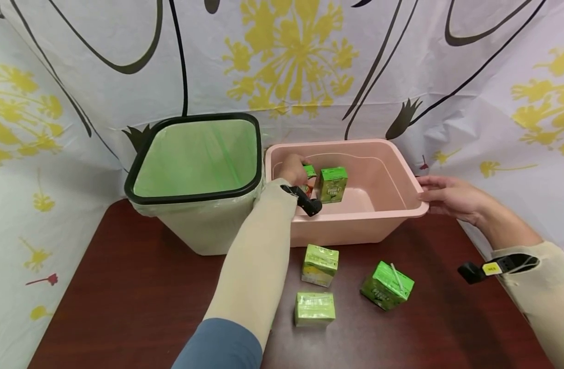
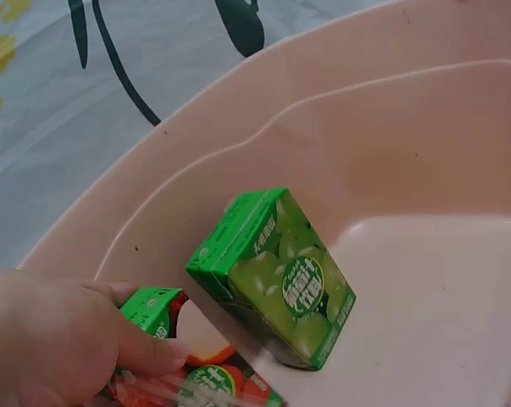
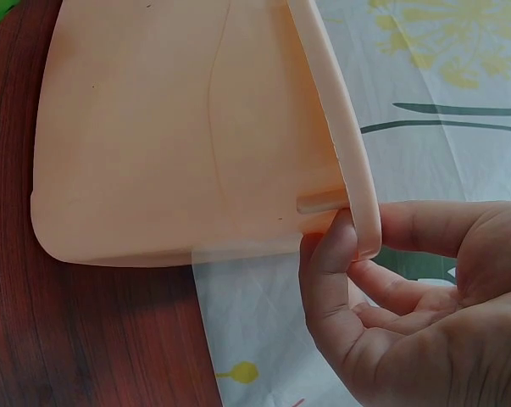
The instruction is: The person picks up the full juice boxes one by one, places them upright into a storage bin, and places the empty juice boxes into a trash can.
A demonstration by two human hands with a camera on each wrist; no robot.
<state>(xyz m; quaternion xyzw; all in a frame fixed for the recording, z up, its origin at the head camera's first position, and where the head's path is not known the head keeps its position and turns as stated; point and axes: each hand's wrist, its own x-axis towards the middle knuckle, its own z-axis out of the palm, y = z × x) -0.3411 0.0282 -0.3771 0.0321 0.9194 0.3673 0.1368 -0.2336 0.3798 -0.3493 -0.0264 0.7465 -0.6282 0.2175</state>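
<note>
My left hand (image 1: 293, 169) reaches inside the pink plastic bin (image 1: 337, 217), at its left end. It grips a green-topped juice box with red fruit on its front (image 2: 211, 383), the thumb lying across that front in the left wrist view. Beside it, a green juice box (image 1: 333, 185) stands in the bin, leaning in the left wrist view (image 2: 293, 284). At the bin's right end, my right hand (image 1: 454, 197) pinches the rim (image 3: 357, 170) between thumb and fingers.
A waste bin with a black rim (image 1: 194, 193) and a pale green liner stands left of the pink bin. On the dark table (image 1: 125, 297) in front lie two light green boxes (image 1: 319, 265) and a tilted green juice box with a straw (image 1: 387, 285). Patterned sheeting (image 1: 305, 56) hangs behind.
</note>
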